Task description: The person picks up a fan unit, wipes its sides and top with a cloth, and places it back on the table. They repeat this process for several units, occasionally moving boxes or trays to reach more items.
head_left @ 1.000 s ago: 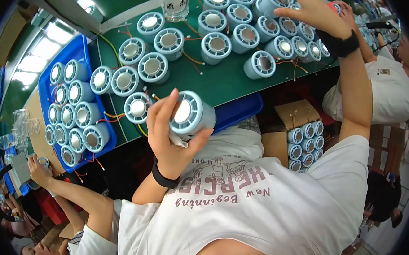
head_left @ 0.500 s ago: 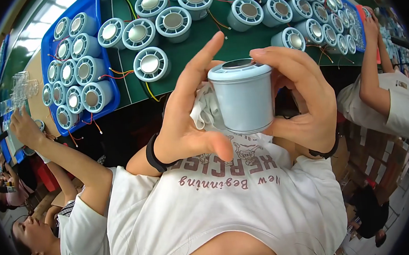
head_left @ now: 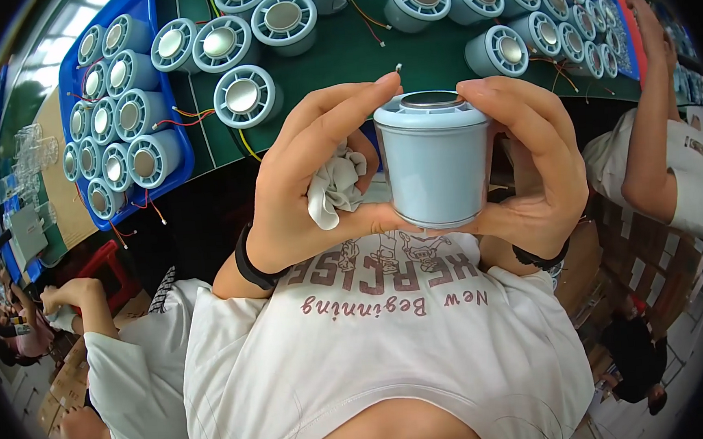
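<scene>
Between my two hands, in front of my chest, is a light-blue cylindrical housing (head_left: 436, 169) with a slotted rim and a round silver disc on top. It stands nearly upright. My right hand (head_left: 539, 157) grips its right side, fingers at the top rim and thumb at the base. My left hand (head_left: 283, 175) meets its left side, thumb at the base and index fingertip by the rim. Tucked in the left palm is a crumpled whitish cloth (head_left: 337, 186). The far side of the housing is hidden.
A blue tray (head_left: 188, 153) of similar housings lies at the left on the green table (head_left: 320, 67). More housings (head_left: 247, 95) with thin coloured wires stand across the far side. Co-workers sit on both sides; one's arm (head_left: 647, 129) reaches in at right.
My left fingers and thumb have closed in onto the housing, which has shifted slightly right. The left co-worker's arm has drawn back from the table.
</scene>
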